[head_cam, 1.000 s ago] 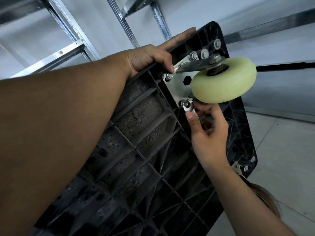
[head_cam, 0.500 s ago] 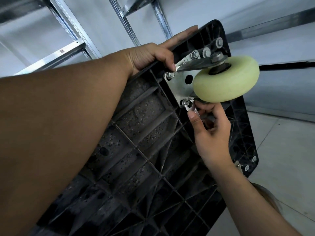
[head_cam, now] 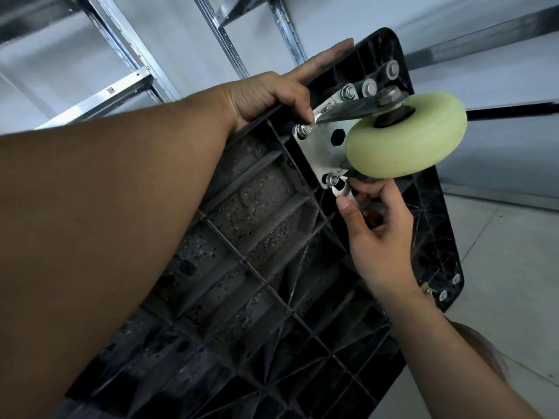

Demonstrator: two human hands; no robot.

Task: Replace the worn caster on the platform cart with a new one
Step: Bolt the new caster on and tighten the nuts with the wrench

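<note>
Found the caster [head_cam: 405, 137] at 1 o'clock in view, a cream wheel on a steel plate [head_cam: 317, 149], mounted at the top corner of the upended cart [head_cam: 242, 267]. Saw an upper nut [head_cam: 304, 129] at the plate's 10 o'clock corner and a lower nut [head_cam: 332, 179] at its 7 o'clock corner; judged the caster not yet freed.

Noted a wrench [head_cam: 343, 193] pinched between thumb and curled fingers of the right grip [head_cam: 381, 228], open end up against the lower nut; could not tell whether seated on it. Placed that nut at 11 o'clock from the right grip, close by, with the wrench's long axis running 11 to 5 o'clock, down into the palm.

Noted the left grip [head_cam: 272, 95] clasping the cart's edge at 10 o'clock from the wheel, forefinger straight along the rim, thumb down beside the upper nut. Reckoned the right grip the nearer for the lower nut, the left merely steadying.

Behind: metal shelving [head_cam: 121, 83] from 10 to 12 o'clock, floor [head_cam: 499, 267] at 4.
</note>
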